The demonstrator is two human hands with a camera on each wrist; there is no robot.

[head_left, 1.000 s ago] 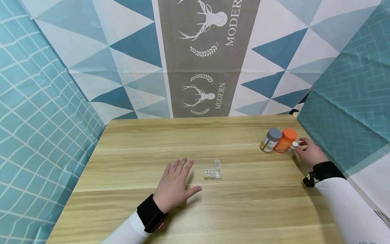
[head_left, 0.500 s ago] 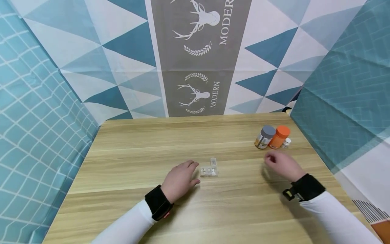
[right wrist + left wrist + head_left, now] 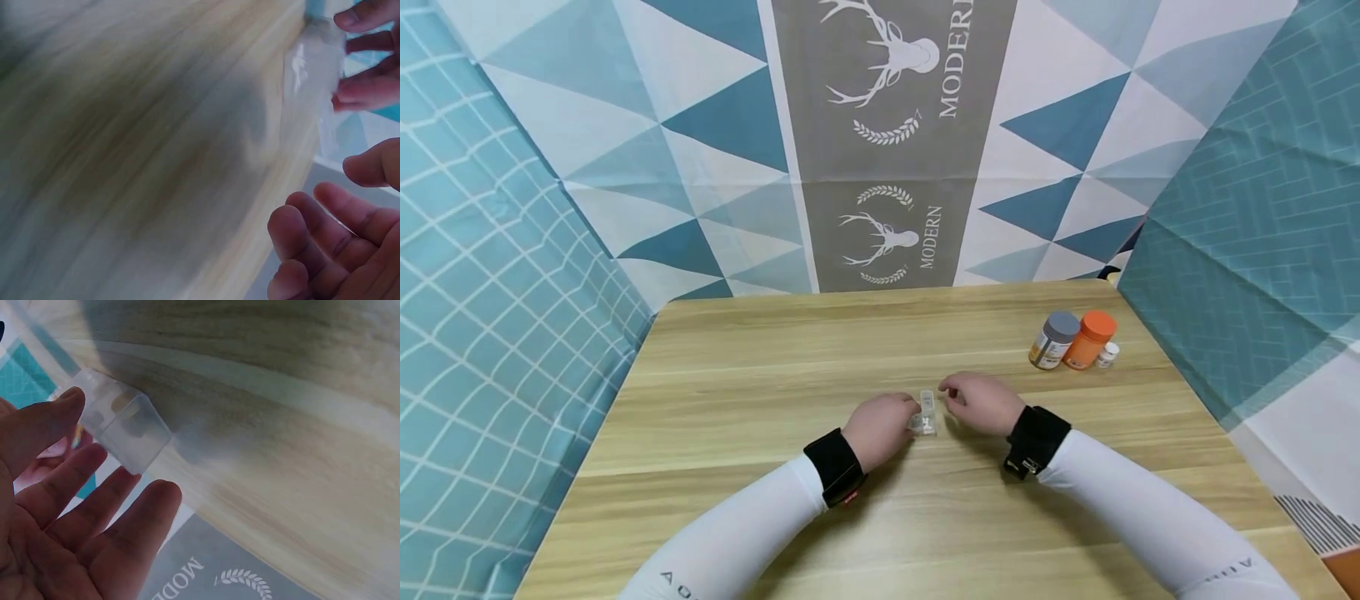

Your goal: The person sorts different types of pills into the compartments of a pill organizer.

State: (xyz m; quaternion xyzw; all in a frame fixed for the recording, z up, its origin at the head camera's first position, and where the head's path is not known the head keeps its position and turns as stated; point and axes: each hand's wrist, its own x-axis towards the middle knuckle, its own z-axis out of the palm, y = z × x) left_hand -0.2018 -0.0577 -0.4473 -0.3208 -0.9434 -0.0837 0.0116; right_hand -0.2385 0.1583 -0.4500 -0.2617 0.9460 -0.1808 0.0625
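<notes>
A small clear plastic pill box (image 3: 929, 423) lies on the wooden table with one lid (image 3: 927, 398) flipped open toward the back. My left hand (image 3: 882, 429) holds its left end between thumb and fingers, covering part of it. Through the clear wall in the left wrist view, the pill box (image 3: 128, 422) shows pale, roundish contents. Just right of the raised lid is my right hand (image 3: 985, 402), fingers loosely bent and apart from the box. In the right wrist view, nothing shows between the fingertips (image 3: 289, 226) and thumb of that hand.
At the table's back right stand a grey-capped bottle (image 3: 1054, 340), an orange bottle (image 3: 1088, 342) and a small white-capped bottle (image 3: 1107, 355), close together. Patterned cloth (image 3: 887, 150) hangs behind the table, with teal cloth at both sides.
My right hand has left the small bottle and moved leftward to the pill box. The left hand has shifted right and taken hold of the box's left end.
</notes>
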